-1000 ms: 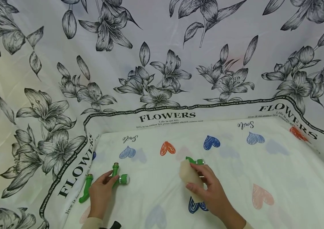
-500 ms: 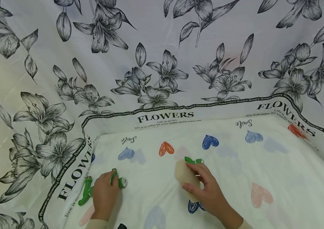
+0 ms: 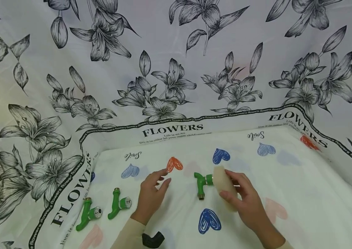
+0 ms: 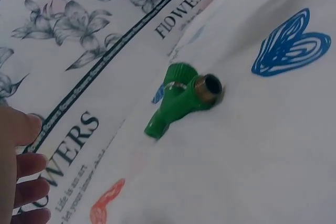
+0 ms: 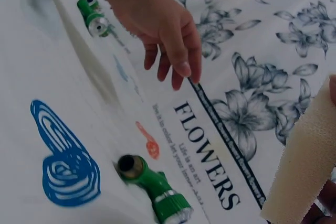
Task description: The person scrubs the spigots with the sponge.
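In the head view my left hand (image 3: 152, 193) is raised over the middle of the cloth, thumb and fingers apart with nothing between them. A cream sponge (image 3: 224, 188) is in my right hand (image 3: 245, 197), gripped between thumb and fingers. Just left of the sponge lies a green tap (image 3: 201, 183); the sponge overlaps its silvery end in this view. Two more green taps, one nearer the middle (image 3: 118, 204) and one at the far left (image 3: 85, 217), lie behind my left hand. The right wrist view shows the sponge's porous side (image 5: 304, 156).
A white cloth (image 3: 306, 193) printed with hearts covers the work surface. Flower-printed fabric (image 3: 176, 31) rises at the back and sides. A black piece (image 3: 153, 239) shows beside the left sleeve (image 3: 129, 233).
My left hand has let go of the middle-left tap and moved right toward the third tap. My right hand has shifted right with the sponge, uncovering more of that third tap.
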Action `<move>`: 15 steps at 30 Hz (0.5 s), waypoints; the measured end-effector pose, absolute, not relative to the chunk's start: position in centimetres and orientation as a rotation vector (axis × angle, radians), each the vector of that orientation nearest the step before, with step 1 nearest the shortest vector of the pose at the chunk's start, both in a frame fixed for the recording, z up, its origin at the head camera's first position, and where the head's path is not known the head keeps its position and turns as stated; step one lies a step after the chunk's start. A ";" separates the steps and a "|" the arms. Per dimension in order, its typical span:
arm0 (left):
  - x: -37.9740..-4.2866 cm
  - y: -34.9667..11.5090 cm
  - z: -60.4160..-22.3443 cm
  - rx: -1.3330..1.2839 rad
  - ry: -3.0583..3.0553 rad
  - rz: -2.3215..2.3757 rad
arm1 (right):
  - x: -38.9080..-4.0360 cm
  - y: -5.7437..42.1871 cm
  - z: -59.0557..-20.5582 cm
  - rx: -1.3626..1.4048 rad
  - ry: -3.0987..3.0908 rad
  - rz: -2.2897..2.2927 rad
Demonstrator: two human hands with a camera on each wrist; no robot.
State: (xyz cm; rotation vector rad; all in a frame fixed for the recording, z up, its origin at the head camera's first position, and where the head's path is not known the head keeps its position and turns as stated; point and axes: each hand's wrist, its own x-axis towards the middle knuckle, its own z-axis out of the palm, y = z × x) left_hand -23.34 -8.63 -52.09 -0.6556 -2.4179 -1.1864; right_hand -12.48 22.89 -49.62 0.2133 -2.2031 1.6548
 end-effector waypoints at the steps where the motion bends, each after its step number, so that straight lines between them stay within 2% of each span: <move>1: -23.4 -7.9 -52.0 -0.692 -2.422 -1.201 | -12.4 23.5 -49.6 0.205 -2.193 1.647; 8: -23.7 -3.4 -51.2 -0.891 -2.440 -1.265 | -11.3 26.6 -49.1 0.099 -2.167 1.608; 15: -24.2 0.0 -50.8 -0.973 -2.466 -1.293 | -10.0 28.2 -48.9 0.033 -2.136 1.619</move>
